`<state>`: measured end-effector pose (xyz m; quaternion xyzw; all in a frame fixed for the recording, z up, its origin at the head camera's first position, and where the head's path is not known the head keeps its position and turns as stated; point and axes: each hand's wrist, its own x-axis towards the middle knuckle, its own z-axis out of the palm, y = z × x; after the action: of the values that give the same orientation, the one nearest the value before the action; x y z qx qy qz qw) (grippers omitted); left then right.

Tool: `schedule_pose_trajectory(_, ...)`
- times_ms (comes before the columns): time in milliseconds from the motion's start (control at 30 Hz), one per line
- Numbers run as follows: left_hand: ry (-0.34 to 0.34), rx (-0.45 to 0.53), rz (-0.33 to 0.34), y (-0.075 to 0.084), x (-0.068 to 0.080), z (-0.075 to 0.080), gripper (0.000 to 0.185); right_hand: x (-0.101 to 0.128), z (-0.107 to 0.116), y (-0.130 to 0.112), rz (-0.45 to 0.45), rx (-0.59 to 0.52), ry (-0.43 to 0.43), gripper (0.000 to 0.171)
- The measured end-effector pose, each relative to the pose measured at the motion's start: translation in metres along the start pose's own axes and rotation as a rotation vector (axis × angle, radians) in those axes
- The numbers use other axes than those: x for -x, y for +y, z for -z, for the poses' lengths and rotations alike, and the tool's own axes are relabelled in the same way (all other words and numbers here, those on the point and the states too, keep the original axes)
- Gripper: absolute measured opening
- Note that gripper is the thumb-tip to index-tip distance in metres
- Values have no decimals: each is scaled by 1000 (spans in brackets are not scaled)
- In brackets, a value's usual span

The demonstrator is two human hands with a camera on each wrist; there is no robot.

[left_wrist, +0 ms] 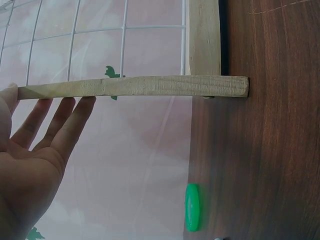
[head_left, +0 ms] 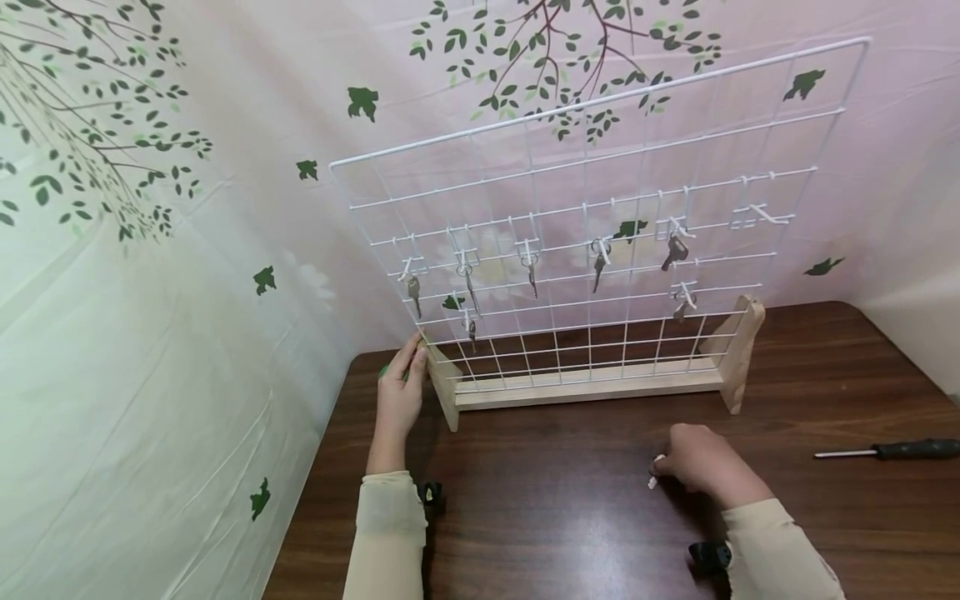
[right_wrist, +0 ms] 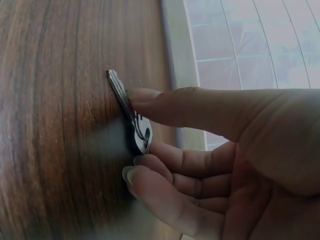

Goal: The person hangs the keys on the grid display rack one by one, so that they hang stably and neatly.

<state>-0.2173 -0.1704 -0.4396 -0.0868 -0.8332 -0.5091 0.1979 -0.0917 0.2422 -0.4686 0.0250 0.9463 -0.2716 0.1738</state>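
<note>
A white wire grid rack [head_left: 585, 208] stands in a wooden base [head_left: 592, 385] on the dark wooden table [head_left: 570, 517]. Several keys [head_left: 597, 265] hang from its white hooks. My left hand [head_left: 408, 354] rests with straight fingers against the base's left wooden foot [left_wrist: 135, 86]; in the left wrist view the left hand [left_wrist: 50, 115] lies flat and holds nothing. My right hand [head_left: 663, 467] sits low on the table in front of the rack. It pinches a small silver key [right_wrist: 131, 117] between thumb and fingers, the blade tip touching the tabletop.
A black-handled screwdriver [head_left: 885, 451] lies at the table's right side. A small green disc [left_wrist: 192, 207] lies near the table's left edge by my left hand. A leaf-patterned cloth [head_left: 150, 250] hangs close behind and left of the table.
</note>
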Motion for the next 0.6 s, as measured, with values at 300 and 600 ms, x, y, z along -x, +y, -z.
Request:
schedule_pose_trajectory(300,-25,29,11,24,6,5,41,1,-4,1,-31,-75,-27,39)
schedule_pose_trajectory(600,-17,23,4,22,6,5,41,0,-5,-3,-29,-135,-14,41)
